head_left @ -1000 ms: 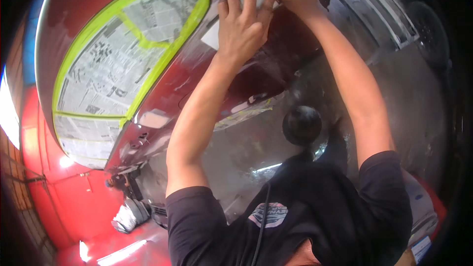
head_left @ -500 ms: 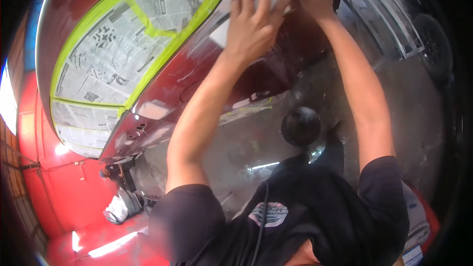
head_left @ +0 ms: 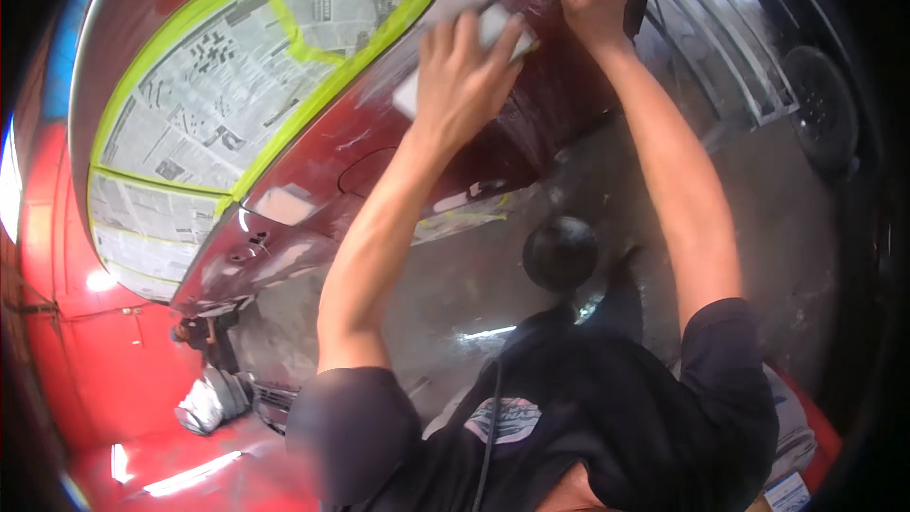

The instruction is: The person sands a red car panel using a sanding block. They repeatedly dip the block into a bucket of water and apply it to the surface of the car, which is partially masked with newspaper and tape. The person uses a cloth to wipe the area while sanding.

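My left hand is closed over a long, pale sanding block, pressing it on the red car body just below the masked side window. Greyish, scuffed patches surround the block. The car's side window is covered with newspaper and edged in yellow-green tape. Farther right, my right hand rests on the car near its dark end, fingers apart. Its fingertips reach the upper picture edge, so what lies under them is partly hidden.
A round black stool-like object stands on the grey floor below the car. Metal rails and a dark wheel are at the right. A red wall and a grey-white bundle lie to the left.
My left hand and the sanding block have slid slightly left and down along the panel. My right hand stays against the car; the whole view has shifted a little.
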Motion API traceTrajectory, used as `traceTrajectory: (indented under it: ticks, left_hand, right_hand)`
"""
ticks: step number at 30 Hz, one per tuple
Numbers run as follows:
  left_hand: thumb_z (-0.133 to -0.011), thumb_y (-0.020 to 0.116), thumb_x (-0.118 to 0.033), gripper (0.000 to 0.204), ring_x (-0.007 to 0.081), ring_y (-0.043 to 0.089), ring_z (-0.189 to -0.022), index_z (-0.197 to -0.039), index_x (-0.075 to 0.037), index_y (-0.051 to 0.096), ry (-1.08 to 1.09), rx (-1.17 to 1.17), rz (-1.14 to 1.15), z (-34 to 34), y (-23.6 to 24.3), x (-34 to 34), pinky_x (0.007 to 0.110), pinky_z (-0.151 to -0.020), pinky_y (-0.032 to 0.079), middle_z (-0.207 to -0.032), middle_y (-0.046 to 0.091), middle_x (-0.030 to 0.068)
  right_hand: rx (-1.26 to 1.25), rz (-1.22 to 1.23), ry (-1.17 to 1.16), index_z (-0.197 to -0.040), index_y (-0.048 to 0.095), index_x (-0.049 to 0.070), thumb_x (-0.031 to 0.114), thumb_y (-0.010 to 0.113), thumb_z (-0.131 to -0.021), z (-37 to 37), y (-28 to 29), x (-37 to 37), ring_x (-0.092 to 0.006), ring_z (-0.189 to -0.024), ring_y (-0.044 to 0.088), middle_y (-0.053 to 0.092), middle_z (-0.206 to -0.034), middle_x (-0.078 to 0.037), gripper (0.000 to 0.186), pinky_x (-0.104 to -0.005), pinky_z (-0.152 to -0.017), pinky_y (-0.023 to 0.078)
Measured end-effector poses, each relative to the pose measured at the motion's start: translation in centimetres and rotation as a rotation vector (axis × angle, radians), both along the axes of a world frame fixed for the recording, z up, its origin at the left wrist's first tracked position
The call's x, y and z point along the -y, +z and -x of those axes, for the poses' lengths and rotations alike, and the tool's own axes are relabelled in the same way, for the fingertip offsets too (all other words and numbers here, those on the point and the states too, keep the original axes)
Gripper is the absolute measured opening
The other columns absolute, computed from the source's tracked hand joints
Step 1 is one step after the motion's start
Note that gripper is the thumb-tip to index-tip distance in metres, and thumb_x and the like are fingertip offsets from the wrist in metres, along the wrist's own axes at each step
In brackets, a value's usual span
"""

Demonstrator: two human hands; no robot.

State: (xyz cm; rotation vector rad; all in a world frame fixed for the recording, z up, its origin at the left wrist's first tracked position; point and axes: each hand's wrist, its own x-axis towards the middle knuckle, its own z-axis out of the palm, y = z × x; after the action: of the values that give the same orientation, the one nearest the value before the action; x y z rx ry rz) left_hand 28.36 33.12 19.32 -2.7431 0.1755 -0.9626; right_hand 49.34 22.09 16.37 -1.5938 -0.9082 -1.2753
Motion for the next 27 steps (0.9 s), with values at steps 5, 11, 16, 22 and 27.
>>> traceTrajectory:
  ticks: [5, 11, 16, 22, 27]
  left_hand:
    - [-0.085, 0.085, -0.025, 0.065, 0.0474, 0.053, -0.12, -0.145, -0.014, 0.064, 0.347, -0.12, 0.408, 19.5, -9.9, 1.4, 0.056, -0.106, 0.042, -0.13, 0.056, 0.0271]
    - [-0.091, 0.081, -0.023, 0.055, 0.0353, 0.057, -0.112, -0.141, -0.007, 0.065, 0.934, -0.09, 1.033, 39.3, -22.1, 9.3, 0.046, -0.1, 0.047, -0.12, 0.055, 0.0187]
    - [-0.094, 0.078, -0.024, 0.054, 0.0348, 0.057, -0.119, -0.142, -0.004, 0.062, 0.937, 0.08, 1.207, 39.9, -23.0, 10.0, 0.046, -0.104, 0.046, -0.124, 0.056, 0.0185]
    - [-0.098, 0.074, -0.023, 0.061, 0.0374, 0.055, -0.128, -0.151, -0.001, 0.052, 0.637, 0.117, 1.308, 31.6, -19.5, 5.6, 0.047, -0.111, 0.042, -0.135, 0.053, 0.0228]
    - [-0.099, 0.073, -0.022, 0.064, 0.0356, 0.052, -0.134, -0.154, -0.001, 0.049, 0.503, 0.172, 1.509, 28.8, -19.8, 5.8, 0.045, -0.114, 0.041, -0.145, 0.05, 0.0248]
  right_hand:
    - [-0.021, 0.006, -0.069, -0.13, 0.072, 0.008, 0.008, 0.056, -0.091, 3.5, -2.3, -2.3, -0.0405, -0.121, 0.055, 0.058, -0.13, -0.019, 0.042, -0.0547, -0.107, 0.044]
    - [-0.063, 0.095, 0.216, -0.141, 0.062, 0.006, 0.014, 0.056, -0.09, 15.4, -3.4, -8.1, -0.0403, -0.125, 0.051, 0.055, -0.137, -0.018, 0.052, -0.062, -0.11, 0.038]
    - [0.1, 0.358, 0.483, -0.138, 0.065, 0.009, 0.014, 0.061, -0.088, 23.2, -4.2, -10.6, -0.0346, -0.134, 0.051, 0.056, -0.144, -0.012, 0.05, -0.0572, -0.118, 0.036]
    - [0.303, 0.515, 0.648, -0.138, 0.065, 0.013, 0.013, 0.062, -0.087, 23.8, -2.9, -11.2, -0.03, -0.136, 0.053, 0.057, -0.147, -0.009, 0.05, -0.0547, -0.12, 0.037]
    - [0.322, 0.639, 0.474, -0.14, 0.065, 0.018, 0.007, 0.066, -0.082, 16.3, -0.8, -6.1, -0.0318, -0.142, 0.051, 0.055, -0.15, -0.011, 0.06, -0.0569, -0.12, 0.038]
